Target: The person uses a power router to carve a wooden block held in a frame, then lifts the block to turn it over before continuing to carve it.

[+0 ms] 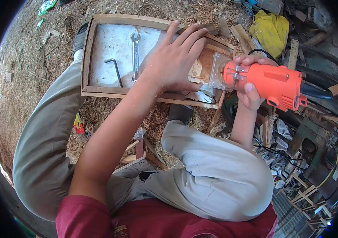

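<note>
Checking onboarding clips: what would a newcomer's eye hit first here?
The bright orange power tool, right of centre, held in the right grip. Next, the wood-rimmed tray at upper centre, with a wrench and hex key lying in its left part. Then the crumpled yellow item, upper right.

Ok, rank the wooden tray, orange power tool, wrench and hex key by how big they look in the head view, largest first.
1. Wooden tray
2. Orange power tool
3. Wrench
4. Hex key
</note>
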{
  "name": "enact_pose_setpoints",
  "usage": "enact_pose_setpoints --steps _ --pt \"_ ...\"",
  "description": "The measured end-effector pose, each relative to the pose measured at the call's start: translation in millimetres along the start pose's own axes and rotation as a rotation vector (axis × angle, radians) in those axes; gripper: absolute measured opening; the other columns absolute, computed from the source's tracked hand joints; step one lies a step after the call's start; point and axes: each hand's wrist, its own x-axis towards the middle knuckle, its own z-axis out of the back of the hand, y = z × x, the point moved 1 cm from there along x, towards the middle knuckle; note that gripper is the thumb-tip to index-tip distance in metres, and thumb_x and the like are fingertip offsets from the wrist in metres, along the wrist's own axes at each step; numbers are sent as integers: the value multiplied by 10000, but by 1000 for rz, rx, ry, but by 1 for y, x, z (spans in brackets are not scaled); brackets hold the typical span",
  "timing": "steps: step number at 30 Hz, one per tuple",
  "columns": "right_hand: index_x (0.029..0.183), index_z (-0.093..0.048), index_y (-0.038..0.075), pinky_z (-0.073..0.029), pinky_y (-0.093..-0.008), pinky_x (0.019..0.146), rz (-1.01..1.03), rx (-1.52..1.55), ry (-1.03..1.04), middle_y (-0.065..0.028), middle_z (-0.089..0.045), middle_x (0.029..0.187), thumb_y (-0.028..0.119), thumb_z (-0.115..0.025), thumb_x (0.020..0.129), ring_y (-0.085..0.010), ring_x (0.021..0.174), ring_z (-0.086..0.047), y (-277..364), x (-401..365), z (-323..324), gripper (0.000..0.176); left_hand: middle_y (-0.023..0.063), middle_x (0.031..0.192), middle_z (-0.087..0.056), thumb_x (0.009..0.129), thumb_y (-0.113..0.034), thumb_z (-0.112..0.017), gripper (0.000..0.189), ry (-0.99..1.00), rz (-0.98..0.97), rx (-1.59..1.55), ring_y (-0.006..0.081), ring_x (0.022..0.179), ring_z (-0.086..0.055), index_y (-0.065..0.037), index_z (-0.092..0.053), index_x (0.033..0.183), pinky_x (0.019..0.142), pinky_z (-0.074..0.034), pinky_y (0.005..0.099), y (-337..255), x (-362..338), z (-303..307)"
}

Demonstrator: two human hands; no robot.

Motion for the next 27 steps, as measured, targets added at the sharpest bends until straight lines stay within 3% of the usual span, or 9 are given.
enact_pose_setpoints --steps 11,14,16,19,27 --pt "1317 -512 -11 -568 -521 933 27 -44 -35 -216 -677 1120 375 -781 848 -371 1048 -687 -13 1 8 664 105 1635 -429 701 -668 -806 1082 -28 -8 65 253 1582 -293 -2 -477 1488 1327 -104 533 3 -4 -6" --pt "1356 -533 40 -532 -591 986 11 -69 3 -244 -657 1175 394 -718 867 -416 1073 -671 -15 3 12 631 152 1626 -439 735 -646 -782 1061 -38 -35 59 281 1575 -308 32 -477 1493 1308 -127 557 7 -2 -9" --pt "1329 -504 -11 -548 -546 961 24 -41 -9 -224 -670 1127 360 -764 852 -384 1050 -685 -14 4 5 658 222 1662 -366 821 -641 -691 1053 17 -61 82 331 1600 -249 86 -403 1527 1300 -124 576 10 4 0" --pt "1330 -505 0 -550 -546 958 37 -55 2 -225 -666 1130 357 -762 849 -390 1053 -682 -14 0 6 652 229 1648 -383 831 -644 -683 1037 127 -85 -16 337 1591 -269 85 -415 1517 1294 -141 580 8 0 26" --pt "1334 -509 18 -557 -550 962 45 -50 -11 -227 -668 1131 328 -760 837 -397 1059 -680 -18 5 4 637 219 1644 -390 842 -641 -677 1013 -37 -96 69 333 1589 -273 82 -436 1510 1294 -138 576 13 0 -6"
